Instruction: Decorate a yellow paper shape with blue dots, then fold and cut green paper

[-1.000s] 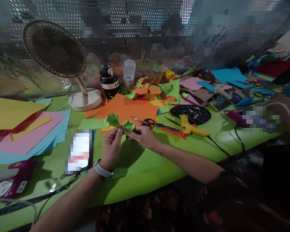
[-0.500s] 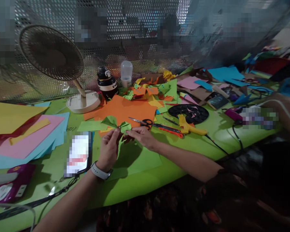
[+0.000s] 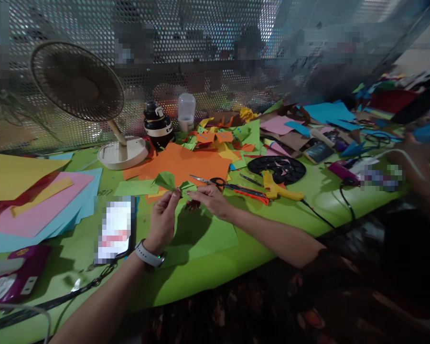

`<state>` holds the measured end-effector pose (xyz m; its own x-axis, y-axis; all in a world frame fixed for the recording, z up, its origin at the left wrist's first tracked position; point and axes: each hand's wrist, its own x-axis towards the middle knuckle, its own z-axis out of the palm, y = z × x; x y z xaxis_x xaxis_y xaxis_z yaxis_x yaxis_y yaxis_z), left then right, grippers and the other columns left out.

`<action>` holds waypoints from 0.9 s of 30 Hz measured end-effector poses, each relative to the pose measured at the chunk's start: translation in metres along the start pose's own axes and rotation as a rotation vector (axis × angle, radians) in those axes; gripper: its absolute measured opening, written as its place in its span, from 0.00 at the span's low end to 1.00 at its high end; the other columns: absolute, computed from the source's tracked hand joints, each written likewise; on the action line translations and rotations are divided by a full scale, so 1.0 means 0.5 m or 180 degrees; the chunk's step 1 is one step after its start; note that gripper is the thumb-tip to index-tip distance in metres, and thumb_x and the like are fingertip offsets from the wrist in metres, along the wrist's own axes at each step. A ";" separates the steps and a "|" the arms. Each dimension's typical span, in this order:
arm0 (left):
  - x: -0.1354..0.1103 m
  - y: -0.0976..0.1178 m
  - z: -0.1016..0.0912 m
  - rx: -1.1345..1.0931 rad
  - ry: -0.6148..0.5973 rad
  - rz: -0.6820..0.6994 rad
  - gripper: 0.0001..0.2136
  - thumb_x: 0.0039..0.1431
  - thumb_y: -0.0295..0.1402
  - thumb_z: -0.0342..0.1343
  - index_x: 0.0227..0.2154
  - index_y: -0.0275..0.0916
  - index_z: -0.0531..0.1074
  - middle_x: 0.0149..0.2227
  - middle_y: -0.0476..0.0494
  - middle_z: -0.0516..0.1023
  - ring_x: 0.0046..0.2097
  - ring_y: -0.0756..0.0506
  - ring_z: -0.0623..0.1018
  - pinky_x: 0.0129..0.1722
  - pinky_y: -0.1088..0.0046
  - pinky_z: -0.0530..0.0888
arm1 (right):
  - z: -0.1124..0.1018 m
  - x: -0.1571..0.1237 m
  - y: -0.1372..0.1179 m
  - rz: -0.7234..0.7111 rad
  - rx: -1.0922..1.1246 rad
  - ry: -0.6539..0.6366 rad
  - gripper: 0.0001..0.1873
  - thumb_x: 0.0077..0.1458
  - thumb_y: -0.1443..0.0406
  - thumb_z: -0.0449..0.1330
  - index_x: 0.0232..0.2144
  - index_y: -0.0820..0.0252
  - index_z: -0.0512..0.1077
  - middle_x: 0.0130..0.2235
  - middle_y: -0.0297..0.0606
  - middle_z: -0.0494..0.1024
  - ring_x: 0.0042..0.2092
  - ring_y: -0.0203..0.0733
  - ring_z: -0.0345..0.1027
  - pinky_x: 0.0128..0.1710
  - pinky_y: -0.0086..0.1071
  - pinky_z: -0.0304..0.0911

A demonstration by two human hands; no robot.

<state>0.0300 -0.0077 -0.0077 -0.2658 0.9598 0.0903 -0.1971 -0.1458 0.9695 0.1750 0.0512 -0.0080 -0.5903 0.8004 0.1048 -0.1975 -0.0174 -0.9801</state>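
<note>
A folded piece of green paper (image 3: 165,181) is held up between my two hands, above a green sheet (image 3: 208,236) on the table. My left hand (image 3: 165,215), with a white watch (image 3: 149,254) on its wrist, pinches the paper between thumb and fingers. My right hand (image 3: 213,203) is closed on the paper's right side, fingertips close to those of the left. Just beyond my right hand lie scissors (image 3: 217,182) with black handles and an orange-red cutter knife (image 3: 249,192). A yellow glue gun (image 3: 283,189) rests right of the knife.
A phone (image 3: 115,229) and stacked coloured sheets (image 3: 57,203) lie to the left. Behind stand a fan (image 3: 122,152), a black bottle (image 3: 159,126) and orange paper (image 3: 186,162). A black palette (image 3: 277,168) sits right of centre. Another person's hand (image 3: 415,153) is at the far right.
My hands have hardly moved and still hold the green paper, which is tilted slightly differently. At the far right the other person's hand has shifted, and something blue now shows beside it.
</note>
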 end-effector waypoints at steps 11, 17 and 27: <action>0.011 0.000 -0.014 -0.0046 -0.0212 -0.0071 0.09 0.55 0.38 0.64 0.26 0.38 0.75 0.25 0.52 0.71 0.32 0.52 0.69 0.37 0.78 0.68 | -0.027 -0.001 -0.023 -0.0152 -0.0430 -0.0075 0.22 0.53 0.51 0.64 0.19 0.61 0.67 0.18 0.28 0.69 0.20 0.30 0.62 0.21 0.26 0.59; 0.011 0.010 -0.008 -0.0344 -0.0242 -0.0570 0.12 0.53 0.43 0.64 0.29 0.38 0.75 0.30 0.49 0.75 0.33 0.50 0.74 0.36 0.74 0.72 | -0.017 0.000 -0.006 -0.0294 -0.0698 -0.0036 0.23 0.56 0.48 0.60 0.23 0.60 0.65 0.20 0.27 0.67 0.20 0.29 0.59 0.19 0.26 0.56; -0.002 0.019 -0.006 0.0295 -0.1118 -0.0489 0.11 0.58 0.41 0.60 0.30 0.38 0.76 0.30 0.46 0.77 0.34 0.49 0.75 0.33 0.75 0.72 | -0.016 -0.002 -0.005 -0.0544 -0.0924 0.0091 0.22 0.59 0.51 0.58 0.23 0.59 0.62 0.19 0.25 0.61 0.21 0.29 0.55 0.21 0.26 0.52</action>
<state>0.0255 -0.0109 0.0007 0.1024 0.9947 -0.0004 -0.1191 0.0127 0.9928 0.1824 0.0553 -0.0073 -0.5449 0.7935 0.2708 -0.0580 0.2866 -0.9563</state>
